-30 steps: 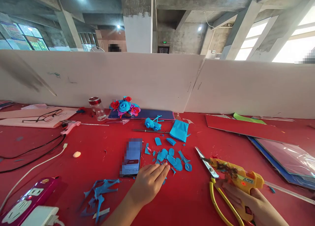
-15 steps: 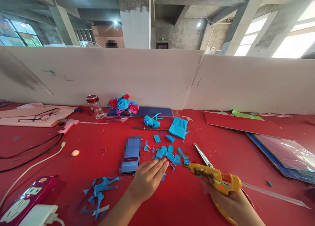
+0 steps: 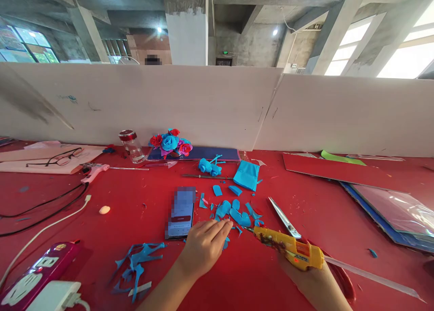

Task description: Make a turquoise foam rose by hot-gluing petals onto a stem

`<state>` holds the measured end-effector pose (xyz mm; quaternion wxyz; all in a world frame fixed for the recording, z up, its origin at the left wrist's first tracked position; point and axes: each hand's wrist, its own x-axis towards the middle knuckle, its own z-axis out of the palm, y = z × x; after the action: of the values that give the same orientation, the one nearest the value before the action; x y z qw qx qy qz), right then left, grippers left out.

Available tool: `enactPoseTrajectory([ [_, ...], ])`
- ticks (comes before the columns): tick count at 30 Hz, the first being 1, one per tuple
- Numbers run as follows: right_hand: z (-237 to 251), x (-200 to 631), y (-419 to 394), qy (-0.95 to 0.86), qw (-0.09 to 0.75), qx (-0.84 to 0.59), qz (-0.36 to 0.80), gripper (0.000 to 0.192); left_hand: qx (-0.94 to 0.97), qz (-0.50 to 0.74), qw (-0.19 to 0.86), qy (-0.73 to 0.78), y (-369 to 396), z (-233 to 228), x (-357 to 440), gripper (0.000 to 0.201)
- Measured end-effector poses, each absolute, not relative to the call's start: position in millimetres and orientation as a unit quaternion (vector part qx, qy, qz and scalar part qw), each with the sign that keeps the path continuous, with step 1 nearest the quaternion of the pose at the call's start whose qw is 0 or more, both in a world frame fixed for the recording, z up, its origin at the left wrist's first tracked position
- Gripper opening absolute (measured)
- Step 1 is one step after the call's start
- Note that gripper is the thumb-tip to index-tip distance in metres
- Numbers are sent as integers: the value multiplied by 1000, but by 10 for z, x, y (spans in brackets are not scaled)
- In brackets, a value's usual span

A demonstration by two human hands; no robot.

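My right hand (image 3: 313, 281) grips a yellow glue gun (image 3: 288, 247), its nozzle pointing left at a cluster of blue paper petals (image 3: 237, 214) on the red table (image 3: 101, 266). My left hand (image 3: 203, 245) rests flat with its fingertips at the edge of those petals, beside a phone (image 3: 180, 213). Scissors (image 3: 285, 220) lie just behind the gun; their handles are hidden by my right hand.
Blue paper scraps (image 3: 135, 263) lie at the near left, by a power strip (image 3: 37, 275) and cables (image 3: 44, 216). Further back stand a glass jar (image 3: 131, 146), a paper flower bouquet (image 3: 170, 143), blue roses (image 3: 208, 167), folded blue paper (image 3: 247, 175), glasses (image 3: 54, 158). Sheets (image 3: 383, 193) lie right.
My right hand has carried the glue gun leftward from the scissors until its nozzle reaches the blue petals. My left hand has stayed in place.
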<state>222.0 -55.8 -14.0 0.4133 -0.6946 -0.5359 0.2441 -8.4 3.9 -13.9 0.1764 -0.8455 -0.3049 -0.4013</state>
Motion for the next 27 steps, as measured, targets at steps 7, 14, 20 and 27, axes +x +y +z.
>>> enactPoseTrajectory([
  [7,-149,2185,-564,-508,420,-708,253,15,-845,-402,172,-307,35,-125,-91,27],
  [14,-88,2158,-565,-512,420,-701,263,13,-848,-400,170,-304,32,-102,-94,27],
  [20,-164,2172,-565,-500,414,-715,258,13,-847,-400,169,-307,46,-105,-89,25],
  [27,-169,2184,-562,-498,423,-700,288,14,-846,-407,167,-300,32,-101,-89,26],
])
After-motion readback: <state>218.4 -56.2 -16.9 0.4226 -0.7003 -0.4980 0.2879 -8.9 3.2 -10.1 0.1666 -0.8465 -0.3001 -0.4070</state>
